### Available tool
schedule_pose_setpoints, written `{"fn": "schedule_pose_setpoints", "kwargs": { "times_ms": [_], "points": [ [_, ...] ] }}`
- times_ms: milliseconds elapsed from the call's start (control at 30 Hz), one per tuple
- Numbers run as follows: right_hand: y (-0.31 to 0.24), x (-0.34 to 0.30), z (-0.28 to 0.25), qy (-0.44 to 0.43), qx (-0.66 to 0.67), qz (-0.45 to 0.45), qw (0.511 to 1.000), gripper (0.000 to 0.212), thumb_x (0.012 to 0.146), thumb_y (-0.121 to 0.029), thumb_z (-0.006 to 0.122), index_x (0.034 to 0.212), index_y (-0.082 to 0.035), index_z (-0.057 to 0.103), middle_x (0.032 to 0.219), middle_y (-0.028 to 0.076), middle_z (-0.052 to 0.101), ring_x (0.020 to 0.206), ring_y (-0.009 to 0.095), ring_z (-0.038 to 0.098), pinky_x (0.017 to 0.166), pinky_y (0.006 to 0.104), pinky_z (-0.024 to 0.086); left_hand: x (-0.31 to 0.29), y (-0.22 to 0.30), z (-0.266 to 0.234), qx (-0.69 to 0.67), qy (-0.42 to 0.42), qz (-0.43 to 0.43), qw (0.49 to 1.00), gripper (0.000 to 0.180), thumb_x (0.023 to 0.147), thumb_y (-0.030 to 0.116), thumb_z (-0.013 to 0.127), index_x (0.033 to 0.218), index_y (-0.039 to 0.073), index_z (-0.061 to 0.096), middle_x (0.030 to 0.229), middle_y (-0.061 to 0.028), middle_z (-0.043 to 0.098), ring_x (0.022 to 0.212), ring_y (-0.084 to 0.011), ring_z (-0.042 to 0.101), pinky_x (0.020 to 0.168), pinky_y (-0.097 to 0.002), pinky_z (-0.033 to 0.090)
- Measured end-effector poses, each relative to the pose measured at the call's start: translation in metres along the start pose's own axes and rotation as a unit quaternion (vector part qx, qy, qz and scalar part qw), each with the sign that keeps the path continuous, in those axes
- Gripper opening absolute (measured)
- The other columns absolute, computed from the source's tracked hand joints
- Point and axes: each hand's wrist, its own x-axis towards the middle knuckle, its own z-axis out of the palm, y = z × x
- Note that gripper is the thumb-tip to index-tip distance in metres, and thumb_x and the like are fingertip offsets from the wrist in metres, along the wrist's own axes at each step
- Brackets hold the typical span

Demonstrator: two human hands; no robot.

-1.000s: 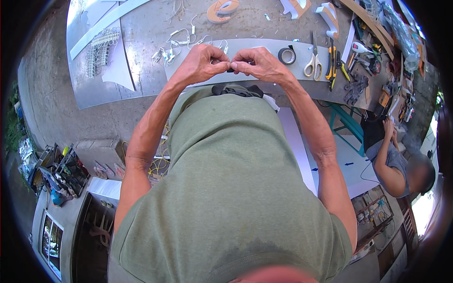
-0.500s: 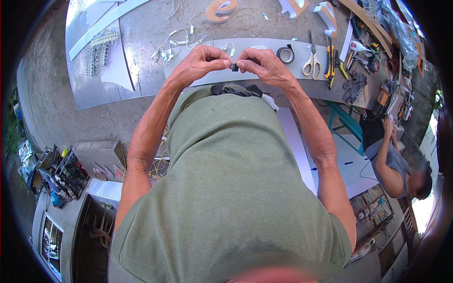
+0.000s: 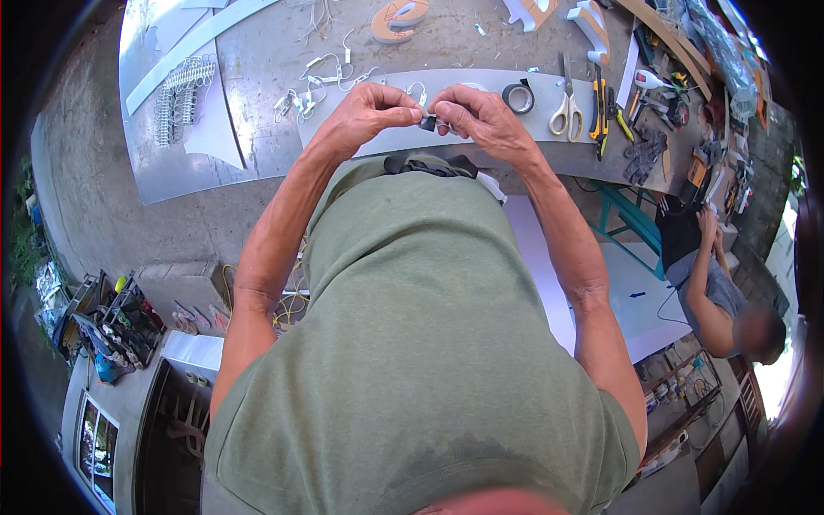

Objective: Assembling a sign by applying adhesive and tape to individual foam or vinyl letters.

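Over the near edge of the table, my left hand [image 3: 367,117] and my right hand [image 3: 482,120] meet with fingers pinched. Between the fingertips is a small piece of black tape [image 3: 428,124]. Thin white wire seems to run at the same spot, but the fingers mostly hide it. Both hands are closed on the tape. Just beyond my left hand lies a string of small white LED modules [image 3: 319,79] joined by wire. To the right of my right hand are a roll of black tape [image 3: 518,98], scissors [image 3: 566,113] and a yellow-black utility knife [image 3: 599,112].
Cut-out letter shapes [image 3: 399,23] lie at the table's far side. On the left are coiled module strings [image 3: 180,94] and white sheet strips [image 3: 197,51]. Pliers, a glove [image 3: 644,159] and tools crowd the right end. Another person [image 3: 712,283] works at the right.
My right fingers have shifted slightly and opened a little around the black tape, which has tilted. My left hand has barely moved.
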Motion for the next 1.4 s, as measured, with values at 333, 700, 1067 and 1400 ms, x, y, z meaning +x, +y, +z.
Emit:
{"fn": "schedule_pose_setpoints", "kwargs": {
  "times_ms": [333,700,1067,1400],
  "points": [
    [0.001,-0.015,0.011,0.062,0.027,-0.060,0.996,0.019,0.091,-0.005,0.067,0.110,-0.003,0.066,0.086,0.000,0.065,0.068,0.004,0.057,0.060,0.0217,0.047,0.003,-0.018,0.007,-0.146,0.008,-0.063,0.987,0.017,0.084,0.020,0.074,0.094,0.006,0.077,0.083,0.0010,0.069,0.079,-0.0091,0.053,0.077,-0.0274,0.038],
    [0.010,-0.015,0.016,0.163,0.015,-0.104,0.981,0.015,0.088,-0.010,0.074,0.102,-0.003,0.073,0.080,0.001,0.070,0.065,0.003,0.056,0.057,0.0222,0.046,-0.002,-0.003,0.016,-0.056,0.040,-0.007,0.998,0.020,0.089,0.018,0.076,0.098,0.000,0.076,0.083,-0.0036,0.071,0.078,-0.0093,0.058,0.074,-0.0284,0.047],
    [0.012,-0.014,0.017,0.103,0.165,0.043,0.980,0.017,0.093,-0.015,0.070,0.097,0.001,0.068,0.079,0.000,0.066,0.071,0.005,0.057,0.061,0.0224,0.046,-0.006,0.000,0.030,0.270,0.138,0.252,0.919,0.014,0.081,0.009,0.080,0.094,0.004,0.078,0.075,-0.0069,0.068,0.076,-0.0173,0.056,0.070,-0.0320,0.046],
    [-0.002,-0.023,0.020,0.155,0.047,-0.011,0.987,0.027,0.090,-0.012,0.073,0.110,0.000,0.060,0.073,0.003,0.065,0.063,0.008,0.058,0.058,0.0259,0.046,-0.005,0.006,0.027,0.145,0.073,0.074,0.984,0.031,0.085,0.033,0.080,0.092,0.003,0.077,0.079,-0.0030,0.065,0.076,-0.0141,0.055,0.070,-0.0313,0.044]
  ]
}}
